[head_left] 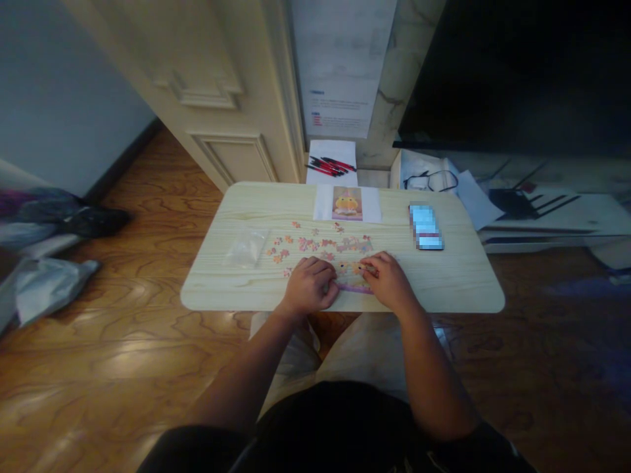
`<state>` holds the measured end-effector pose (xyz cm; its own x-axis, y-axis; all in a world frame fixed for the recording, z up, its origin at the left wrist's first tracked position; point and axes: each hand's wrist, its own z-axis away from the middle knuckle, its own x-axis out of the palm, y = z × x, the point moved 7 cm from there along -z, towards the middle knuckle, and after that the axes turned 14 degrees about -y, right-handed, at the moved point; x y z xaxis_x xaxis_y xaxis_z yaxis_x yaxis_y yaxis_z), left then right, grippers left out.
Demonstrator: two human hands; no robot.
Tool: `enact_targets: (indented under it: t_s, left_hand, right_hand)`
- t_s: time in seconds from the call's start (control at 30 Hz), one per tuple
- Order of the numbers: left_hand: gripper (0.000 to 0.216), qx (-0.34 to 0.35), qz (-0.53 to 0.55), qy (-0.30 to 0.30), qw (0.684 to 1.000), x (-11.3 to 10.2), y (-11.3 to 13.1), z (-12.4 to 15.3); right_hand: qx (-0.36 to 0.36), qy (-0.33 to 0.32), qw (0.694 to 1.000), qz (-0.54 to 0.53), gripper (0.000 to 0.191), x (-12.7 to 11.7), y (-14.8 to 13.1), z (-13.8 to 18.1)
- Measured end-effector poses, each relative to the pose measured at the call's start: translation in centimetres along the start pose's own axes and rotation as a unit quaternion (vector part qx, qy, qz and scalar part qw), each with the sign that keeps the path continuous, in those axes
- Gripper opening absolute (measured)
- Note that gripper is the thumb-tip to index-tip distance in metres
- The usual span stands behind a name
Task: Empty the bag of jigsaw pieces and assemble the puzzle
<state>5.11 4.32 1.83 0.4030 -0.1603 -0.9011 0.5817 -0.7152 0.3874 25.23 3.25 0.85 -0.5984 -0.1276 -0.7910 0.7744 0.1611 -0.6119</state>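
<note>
A partly joined jigsaw puzzle (351, 276) in orange and purple lies near the front edge of a small pale wooden table (458, 282). My left hand (309, 284) rests on its left side with the fingers curled down on the pieces. My right hand (387, 279) presses on its right side, fingertips pinched on a small puzzle piece (363, 267). Several loose pieces (308, 243) lie scattered just beyond the hands. A reference picture (347, 202) of the puzzle lies on white paper at the table's far edge.
A clear plastic bag (246, 248) lies left of the pieces and a phone (426, 226) lies to the right. Red and black pens (331, 165) sit on paper behind the table. Glasses (430, 179) and papers lie on a low shelf at right. Bags (44, 282) sit on the floor left.
</note>
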Motion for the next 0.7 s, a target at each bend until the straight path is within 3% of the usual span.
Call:
enact_targets:
  t_s: [0.13,0.33,0.57,0.7]
  left_hand:
    - [0.017,0.006,0.006,-0.026,1.0,0.0,0.3,-0.2]
    - [0.04,0.027,0.012,-0.072,0.997,0.5,0.7,-0.9]
    - [0.045,-0.008,-0.011,-0.064,0.998,0.5,0.4,-1.1]
    - [0.039,-0.055,-0.012,-0.026,0.998,0.1,-0.2,-0.7]
  right_hand:
    - [0.002,-0.005,1.0,0.008,0.017,0.1,-0.1,0.0]
    - [0.007,-0.003,1.0,0.012,0.017,0.0,-0.1,0.0]
    - [0.007,-0.004,1.0,0.004,0.016,0.0,-0.2,0.0]
    - [0.006,0.001,1.0,0.001,0.017,0.1,0.0,-0.1]
